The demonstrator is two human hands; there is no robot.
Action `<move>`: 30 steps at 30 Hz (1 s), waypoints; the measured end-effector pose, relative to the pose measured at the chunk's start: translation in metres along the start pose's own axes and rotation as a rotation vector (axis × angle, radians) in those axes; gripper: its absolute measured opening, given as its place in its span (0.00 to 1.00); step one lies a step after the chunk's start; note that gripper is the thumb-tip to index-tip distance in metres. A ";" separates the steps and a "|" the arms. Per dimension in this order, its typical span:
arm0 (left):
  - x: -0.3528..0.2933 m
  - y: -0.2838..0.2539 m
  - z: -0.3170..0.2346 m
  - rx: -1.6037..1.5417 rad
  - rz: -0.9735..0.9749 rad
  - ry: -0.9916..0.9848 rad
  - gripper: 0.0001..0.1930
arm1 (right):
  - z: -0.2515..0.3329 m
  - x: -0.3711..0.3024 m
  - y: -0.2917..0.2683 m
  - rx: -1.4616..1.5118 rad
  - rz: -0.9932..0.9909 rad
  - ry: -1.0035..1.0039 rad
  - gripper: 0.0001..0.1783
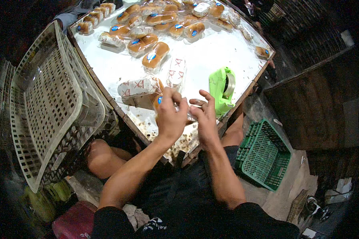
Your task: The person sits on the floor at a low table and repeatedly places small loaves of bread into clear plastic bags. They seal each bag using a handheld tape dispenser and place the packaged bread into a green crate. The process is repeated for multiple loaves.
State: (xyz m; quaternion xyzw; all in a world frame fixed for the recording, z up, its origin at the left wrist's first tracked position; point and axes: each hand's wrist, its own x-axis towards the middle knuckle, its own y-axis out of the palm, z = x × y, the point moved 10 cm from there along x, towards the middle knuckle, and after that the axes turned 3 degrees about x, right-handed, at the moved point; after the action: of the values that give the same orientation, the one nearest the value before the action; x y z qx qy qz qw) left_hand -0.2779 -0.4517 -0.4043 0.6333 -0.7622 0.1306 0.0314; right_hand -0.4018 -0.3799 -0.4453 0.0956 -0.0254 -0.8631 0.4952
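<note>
My left hand (172, 122) is closed, its fingers bent over a bread roll (156, 104) in clear plastic with a blue sticker. Beside it, my right hand (206, 123) has its thumb and curled fingers at the shiny plastic wrapper (190, 116) between the hands; its index finger is raised. The fingertips partly hide what they grip. Just past my left hand lie a wrapped roll in printed film (137, 88) and a flat printed wrapper (176, 73). A lime-green tape dispenser (218, 89) stands right of my right hand.
Several wrapped bread rolls (153, 55) are heaped toward the far side of the white tabletop (103, 65), with a row of small ones (95, 18) at the far left. Crumbs or dark specks dot the near corner. Pale plastic crates (48, 95) lean at left; a green crate (265, 155) sits at right.
</note>
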 end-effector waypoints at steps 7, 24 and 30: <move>0.004 0.040 0.048 -0.758 0.296 -0.616 0.11 | -0.072 -0.028 0.014 0.321 0.375 0.635 0.30; 0.046 0.124 0.118 -0.205 0.390 -0.459 0.29 | 0.050 0.040 -0.052 -0.654 0.034 -0.308 0.15; 0.075 -0.016 0.060 0.028 -0.059 -0.103 0.15 | -0.034 0.136 0.029 -1.124 -0.190 -0.217 0.39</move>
State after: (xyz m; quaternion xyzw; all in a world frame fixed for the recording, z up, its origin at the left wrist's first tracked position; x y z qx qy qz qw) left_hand -0.2699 -0.5409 -0.4438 0.6618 -0.7418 0.1075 -0.0126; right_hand -0.4376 -0.5094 -0.4940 -0.2692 0.3948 -0.7897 0.3849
